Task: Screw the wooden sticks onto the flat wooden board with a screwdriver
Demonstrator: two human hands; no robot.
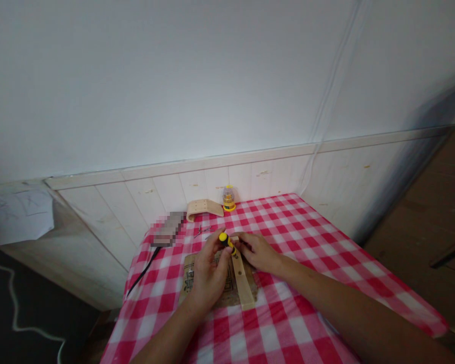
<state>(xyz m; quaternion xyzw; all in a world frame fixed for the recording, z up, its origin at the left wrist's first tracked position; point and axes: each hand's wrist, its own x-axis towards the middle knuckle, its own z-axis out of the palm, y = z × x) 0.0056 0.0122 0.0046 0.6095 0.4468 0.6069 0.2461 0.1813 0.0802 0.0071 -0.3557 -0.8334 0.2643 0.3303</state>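
Note:
My left hand [209,268] grips a small screwdriver [224,238] with a yellow and black handle. The tool leans over a pale wooden strip [243,288], its tip end low against the wood. Curled fingers of my right hand [261,251] hold the strip's far end, close beside the screwdriver; their exact contact is partly hidden. A dark screw or hole [239,273] shows on the strip nearer to me. Under the strip lies a brown board [188,288] with dark printed characters. Several small screws [203,230] lie loose beyond my left hand.
A red and white checked cloth [288,323] covers the table. At its back stand a bent wooden piece [205,207] with holes and a clear jar [229,198] with yellow ends. A blurred-out object [170,230] with a black strap lies left. The wall [197,184] borders the table's back.

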